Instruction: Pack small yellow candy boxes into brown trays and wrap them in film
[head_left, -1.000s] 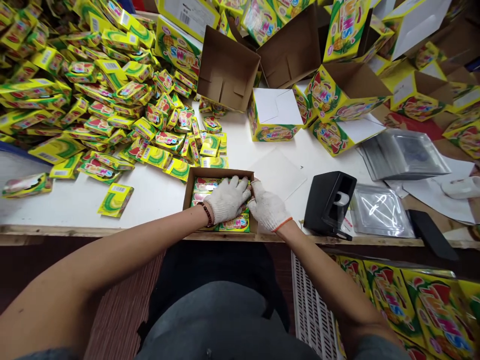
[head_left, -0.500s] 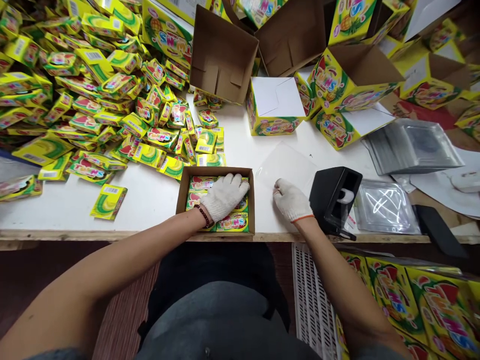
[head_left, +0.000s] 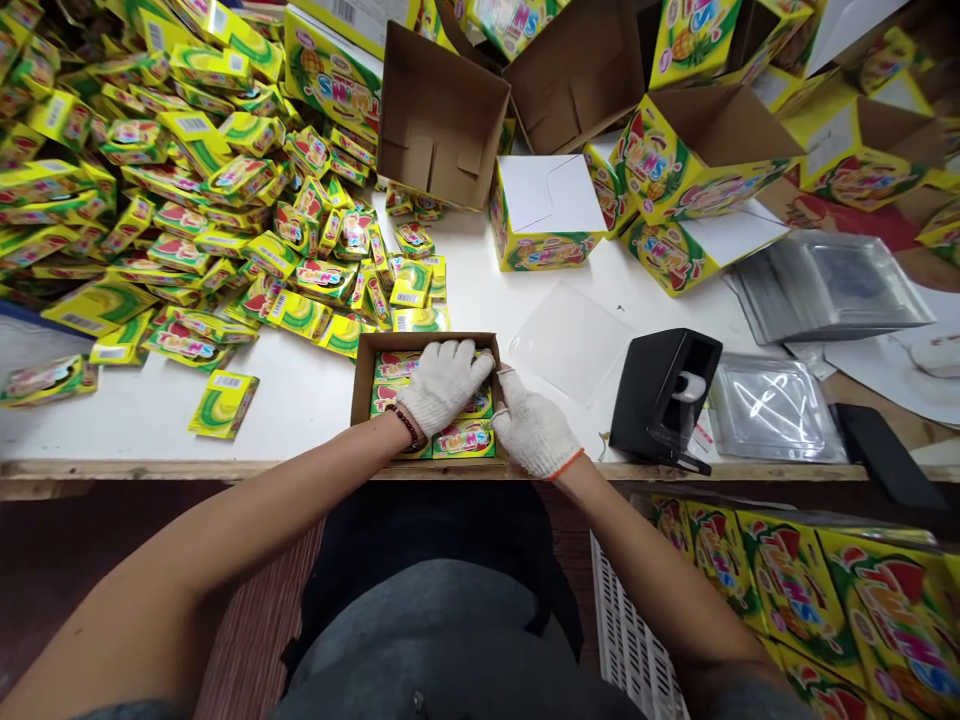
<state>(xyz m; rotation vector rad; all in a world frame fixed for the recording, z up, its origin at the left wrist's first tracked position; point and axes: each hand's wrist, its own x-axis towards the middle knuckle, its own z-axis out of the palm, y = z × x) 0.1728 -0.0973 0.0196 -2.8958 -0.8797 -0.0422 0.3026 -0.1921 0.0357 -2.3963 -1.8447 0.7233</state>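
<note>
An open cardboard box (head_left: 365, 385) sits at the table's front edge, with rows of small Twins packs (head_left: 463, 438) lying in it. My left hand (head_left: 444, 385), in a white knit glove, rests flat over the packs, fingers stretched toward the far right corner. At the box's right wall is my gloved right hand (head_left: 534, 425), thumb over the rim and fingers against the side; its grip is partly hidden. Behind it a clear plastic sheet (head_left: 571, 340) lies on the table. To the right stands a black tape dispenser (head_left: 664, 400).
A large heap of small yellow packs (head_left: 187, 180) covers the left side. Empty display boxes (head_left: 442, 110) crowd the back. Clear plastic trays (head_left: 832, 285) are stacked at the right. Below the table edge are filled Twins boxes (head_left: 795, 590) and a white plastic crate (head_left: 634, 640).
My right hand has moved left from beside the tape dispenser to the box's right wall. The left hand stays on the packs, shifted only slightly. The plastic sheet now lies uncovered.
</note>
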